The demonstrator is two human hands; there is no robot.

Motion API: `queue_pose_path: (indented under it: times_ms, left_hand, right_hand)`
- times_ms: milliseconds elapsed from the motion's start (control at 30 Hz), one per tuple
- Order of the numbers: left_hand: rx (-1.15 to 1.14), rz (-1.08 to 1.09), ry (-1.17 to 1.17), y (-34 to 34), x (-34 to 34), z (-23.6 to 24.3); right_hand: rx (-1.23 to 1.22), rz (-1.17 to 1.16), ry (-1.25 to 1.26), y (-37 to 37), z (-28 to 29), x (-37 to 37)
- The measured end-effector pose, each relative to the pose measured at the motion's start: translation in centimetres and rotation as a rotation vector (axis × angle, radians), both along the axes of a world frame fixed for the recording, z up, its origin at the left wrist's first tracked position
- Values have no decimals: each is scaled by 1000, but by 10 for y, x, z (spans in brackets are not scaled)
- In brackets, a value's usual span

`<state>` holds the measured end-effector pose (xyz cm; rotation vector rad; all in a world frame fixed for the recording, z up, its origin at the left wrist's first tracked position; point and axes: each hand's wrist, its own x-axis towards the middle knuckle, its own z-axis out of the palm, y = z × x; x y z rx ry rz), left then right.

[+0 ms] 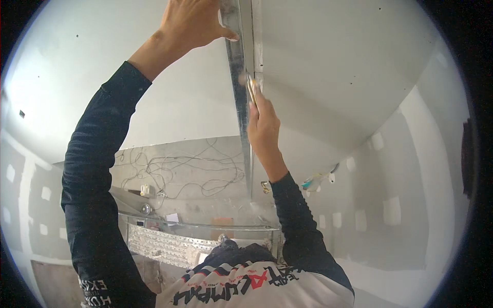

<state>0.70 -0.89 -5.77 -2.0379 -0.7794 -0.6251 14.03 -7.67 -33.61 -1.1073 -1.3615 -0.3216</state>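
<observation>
A long grey metal profile (233,59) runs from the top edge down past the middle of the view, along the edge of a white board. My left hand (190,23) is at its upper part, with the thumb laid over the metal. The top of the picture cuts off some of those fingers. Lower down, my right hand (264,120) is closed around a slim tool with a yellowish handle (252,91). Its narrow tip meets the seam beside the profile. Blur hides the tip, so its exact kind is unclear.
White boards (328,56) spread on both sides of the seam. Below lies a perforated metal platform (159,244) with a rail (200,222). Loose cables (169,164) cover the floor beyond. Grey walls with white filler patches (393,210) stand at the sides.
</observation>
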Motion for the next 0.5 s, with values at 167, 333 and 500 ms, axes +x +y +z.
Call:
queue_pose_path:
  times_ms: [167,333,500]
  left_hand:
    - [-2,35,18,0,3,2]
    - [4,57,30,4,2,-3]
    - [282,33,24,12,-1,-3]
  right_hand:
    - [-147,7,25,-37,-7,4]
    - [99,-16,-9,-7,51,9]
    - [110,12,-27,18,37,0]
